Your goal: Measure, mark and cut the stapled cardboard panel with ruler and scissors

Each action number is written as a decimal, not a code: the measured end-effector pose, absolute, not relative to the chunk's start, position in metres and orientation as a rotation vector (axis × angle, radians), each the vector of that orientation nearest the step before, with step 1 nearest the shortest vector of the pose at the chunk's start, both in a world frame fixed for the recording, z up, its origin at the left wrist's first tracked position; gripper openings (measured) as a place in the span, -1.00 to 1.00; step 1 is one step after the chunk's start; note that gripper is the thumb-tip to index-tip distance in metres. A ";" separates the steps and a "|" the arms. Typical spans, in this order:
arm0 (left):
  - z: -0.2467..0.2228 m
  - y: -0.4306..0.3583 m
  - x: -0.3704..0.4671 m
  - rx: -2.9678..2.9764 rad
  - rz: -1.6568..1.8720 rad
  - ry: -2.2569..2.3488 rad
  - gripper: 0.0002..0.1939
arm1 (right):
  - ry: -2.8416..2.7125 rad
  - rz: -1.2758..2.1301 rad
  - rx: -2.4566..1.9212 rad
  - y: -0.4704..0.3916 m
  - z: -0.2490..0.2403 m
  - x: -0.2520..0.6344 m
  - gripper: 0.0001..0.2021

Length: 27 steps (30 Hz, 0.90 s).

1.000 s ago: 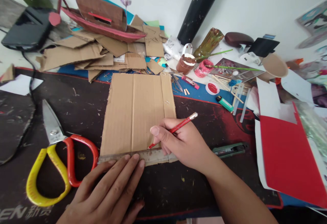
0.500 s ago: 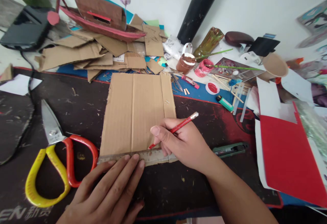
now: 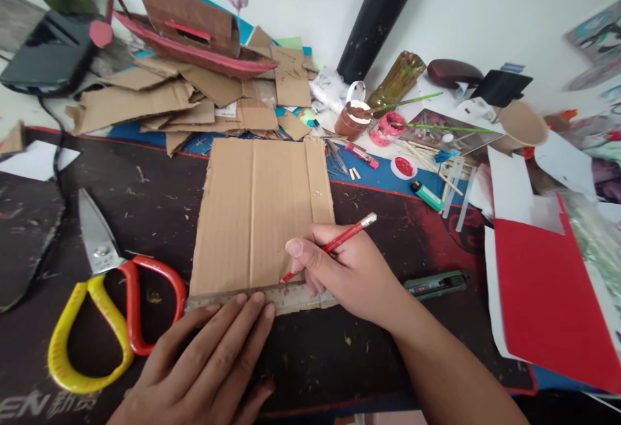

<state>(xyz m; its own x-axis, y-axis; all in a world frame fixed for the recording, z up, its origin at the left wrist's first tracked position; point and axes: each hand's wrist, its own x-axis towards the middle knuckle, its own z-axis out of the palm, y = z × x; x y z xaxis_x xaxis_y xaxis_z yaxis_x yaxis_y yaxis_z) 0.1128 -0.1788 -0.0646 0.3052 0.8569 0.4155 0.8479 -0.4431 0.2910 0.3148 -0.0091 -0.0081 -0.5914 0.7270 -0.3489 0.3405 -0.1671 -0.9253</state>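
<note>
A piece of brown cardboard (image 3: 233,218) lies flat on the dark mat, with a clear ruler (image 3: 288,294) across its near edge. My left hand (image 3: 208,354) lies flat, its fingertips pressing the ruler onto the cardboard; the fingers are stretched out. My right hand (image 3: 347,270) grips a red pencil (image 3: 347,235) with a white eraser end. The pencil's tip touches or nearly touches the cardboard just above the ruler's far edge. Left of the cardboard lie big scissors (image 3: 107,260) with one yellow and one red handle. Partly behind my right wrist is a green utility knife (image 3: 436,284).
Behind the cardboard, scrap cardboard (image 3: 140,105) is heaped under a model boat (image 3: 194,37). A black flask (image 3: 376,24), a brown paint jar (image 3: 352,121), a pink paint jar (image 3: 387,129) and a green lighter (image 3: 427,196) stand or lie at the back. Red paper (image 3: 548,295) lies right.
</note>
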 end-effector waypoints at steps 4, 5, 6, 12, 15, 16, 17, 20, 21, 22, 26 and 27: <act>-0.067 -0.179 0.112 2.519 0.814 1.649 -0.40 | -1.800 1.816 -1.228 -0.009 -0.009 0.314 -0.52; -0.068 -0.180 0.112 2.520 0.818 1.650 -0.40 | -1.803 1.813 -1.232 -0.009 -0.009 0.314 -0.52; -0.068 -0.180 0.112 2.523 0.826 1.649 -0.40 | -1.807 1.808 -1.235 -0.009 -0.008 0.314 -0.51; -0.066 -0.178 0.112 2.528 0.818 1.649 -0.47 | -1.848 1.783 -1.223 -0.010 -0.008 0.313 -0.53; -0.067 -0.179 0.112 2.529 0.830 1.650 -0.49 | -1.830 1.807 -1.219 -0.010 -0.008 0.314 -0.54; -0.067 -0.179 0.112 2.525 0.821 1.651 -0.49 | -1.815 1.813 -1.218 -0.010 -0.008 0.314 -0.54; -0.067 -0.179 0.112 2.526 0.824 1.652 -0.49 | -1.800 1.816 -1.215 -0.010 -0.009 0.314 -0.53; -0.067 -0.179 0.112 2.531 0.826 1.649 -0.46 | -1.788 1.805 -1.210 -0.010 -0.009 0.314 -0.54; -0.067 -0.180 0.112 2.536 0.832 1.649 -0.44 | -1.797 1.798 -1.212 -0.010 -0.009 0.314 -0.55; -0.068 -0.180 0.112 2.544 0.837 1.646 -0.40 | -1.809 1.793 -1.215 -0.010 -0.009 0.314 -0.55; -0.071 -0.180 0.113 2.549 0.848 1.657 -0.26 | -1.792 1.809 -1.194 -0.010 -0.012 0.313 -0.56; -0.072 -0.180 0.112 2.541 0.858 1.667 -0.24 | -1.763 1.819 -1.177 -0.010 -0.014 0.312 -0.55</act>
<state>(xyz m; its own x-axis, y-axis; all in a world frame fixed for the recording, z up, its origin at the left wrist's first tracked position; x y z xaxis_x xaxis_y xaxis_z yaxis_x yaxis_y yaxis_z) 0.1120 -0.1797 -0.0724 0.2950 0.8452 0.4457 0.8539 -0.4425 0.2740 0.3124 -0.0102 -0.0137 -0.5957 0.7382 -0.3167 0.2935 -0.1670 -0.9413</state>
